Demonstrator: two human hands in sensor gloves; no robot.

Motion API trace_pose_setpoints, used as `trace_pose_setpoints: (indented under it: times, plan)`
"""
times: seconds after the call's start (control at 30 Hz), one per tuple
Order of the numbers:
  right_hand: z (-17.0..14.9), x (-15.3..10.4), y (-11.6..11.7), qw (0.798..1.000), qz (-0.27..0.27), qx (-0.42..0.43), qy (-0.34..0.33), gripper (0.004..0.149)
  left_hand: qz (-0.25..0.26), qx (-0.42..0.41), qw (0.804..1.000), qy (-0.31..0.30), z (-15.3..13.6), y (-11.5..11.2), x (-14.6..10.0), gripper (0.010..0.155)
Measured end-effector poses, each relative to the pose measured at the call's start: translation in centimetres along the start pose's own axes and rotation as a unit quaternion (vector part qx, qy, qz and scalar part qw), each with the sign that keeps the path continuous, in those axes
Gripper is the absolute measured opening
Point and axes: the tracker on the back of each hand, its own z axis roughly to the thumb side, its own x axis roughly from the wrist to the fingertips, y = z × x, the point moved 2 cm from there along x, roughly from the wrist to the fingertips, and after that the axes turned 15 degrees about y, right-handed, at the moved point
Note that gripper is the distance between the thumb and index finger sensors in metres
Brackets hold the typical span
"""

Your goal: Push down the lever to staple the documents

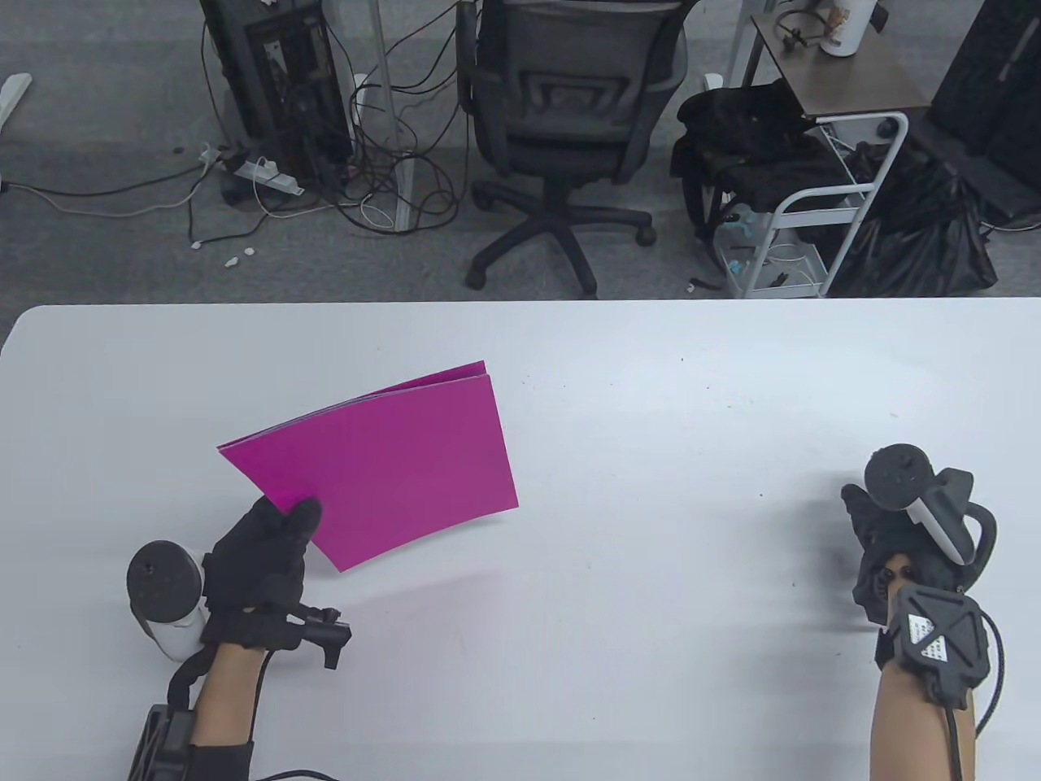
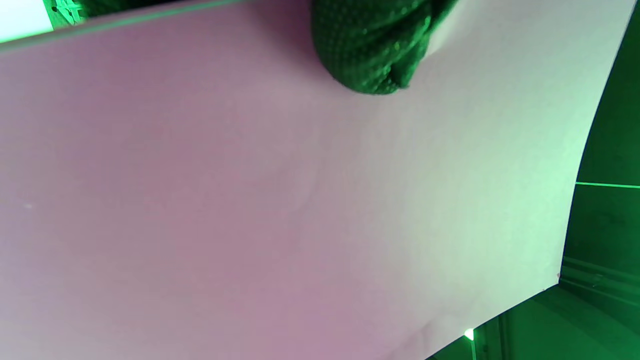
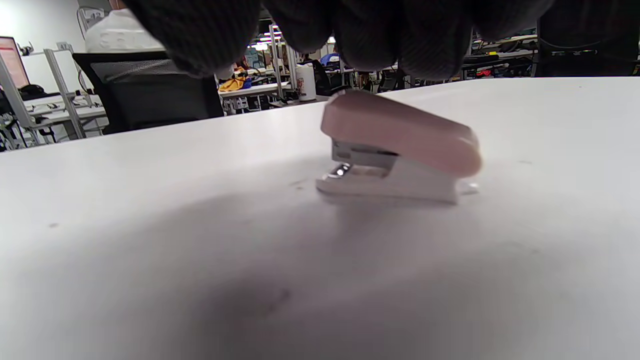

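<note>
A stack of magenta paper sheets [image 1: 398, 464] is lifted off the white table [image 1: 651, 390]; it curves and casts a shadow below. My left hand [image 1: 280, 525] pinches its near left corner, thumb on top. In the left wrist view the paper's underside [image 2: 300, 200] fills the frame, with a gloved fingertip [image 2: 375, 45] pressed against it. My right hand [image 1: 870, 521] hovers at the table's right and hides the stapler in the table view. In the right wrist view a small pink and white stapler [image 3: 400, 145] sits on the table, just below my hanging fingers [image 3: 370, 35], which are apart from it.
Beyond the table's far edge stand an office chair [image 1: 561, 106], a white cart [image 1: 813, 203] with black bags, and cables on the floor.
</note>
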Motion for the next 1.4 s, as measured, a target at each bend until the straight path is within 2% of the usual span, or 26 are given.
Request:
trace_pose_setpoints:
  times: [0.27, 0.6, 1.1, 1.2, 1.4]
  plan:
    - [-0.6, 0.5, 2.1, 0.999, 0.023, -0.036, 0.013, 0.072, 0.005, -0.001, 1.000, 0.001, 0.1, 0.2, -0.1, 0.041]
    - [-0.1, 0.5, 2.3, 0.996, -0.005, -0.089, 0.009, 0.063, 0.006, -0.001, 1.000, -0.002, 0.1, 0.4, -0.1, 0.041]
    - [0.5, 0.3, 2.0, 0.992, -0.052, -0.112, 0.005, 0.061, 0.004, 0.005, 1.000, -0.004, 0.0, 0.1, -0.2, 0.041]
    - [1.6, -0.2, 1.8, 0.994, -0.058, -0.090, -0.010, 0.062, 0.005, 0.005, 1.000, -0.004, 0.0, 0.2, -0.2, 0.041]
    - [6.4, -2.7, 0.7, 0.991, -0.080, -0.067, -0.081, 0.063, 0.006, 0.004, 1.000, -0.001, -0.2, 0.2, -0.2, 0.041]
